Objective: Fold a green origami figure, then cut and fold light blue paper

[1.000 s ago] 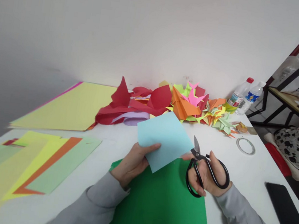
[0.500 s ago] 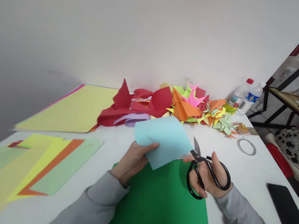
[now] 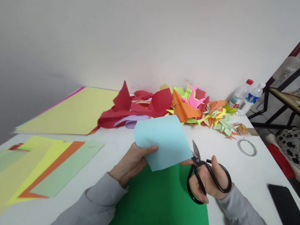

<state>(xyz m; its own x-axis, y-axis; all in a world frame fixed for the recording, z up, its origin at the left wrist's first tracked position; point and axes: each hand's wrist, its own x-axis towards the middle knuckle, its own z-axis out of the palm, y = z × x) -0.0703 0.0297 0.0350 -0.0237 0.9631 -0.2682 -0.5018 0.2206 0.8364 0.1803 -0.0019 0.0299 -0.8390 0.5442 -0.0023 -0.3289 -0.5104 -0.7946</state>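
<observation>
A light blue paper sheet (image 3: 164, 140) is pinched in my left hand (image 3: 134, 162), with the thumb on top at its lower left edge. My right hand (image 3: 207, 179) has its fingers in the black handles of the scissors (image 3: 196, 160). The blades point up and left, beside the blue sheet's right corner. One fingertip of my right hand is close to that corner; whether it touches is unclear. Beneath both hands a large green sheet (image 3: 164, 210) lies on the white table (image 3: 249, 199).
Folded paper shapes (image 3: 185, 108) and red curled paper (image 3: 150, 107) are heaped by the wall. Coloured sheets (image 3: 57, 166) lie at left, a yellow sheet (image 3: 73, 109) behind them. Two bottles (image 3: 250, 98), a tape roll (image 3: 247, 147) and a black object (image 3: 287, 219) are at right.
The scissors and my right hand have shifted slightly down relative to the blue sheet. My left hand still holds the sheet, and the view has moved a little.
</observation>
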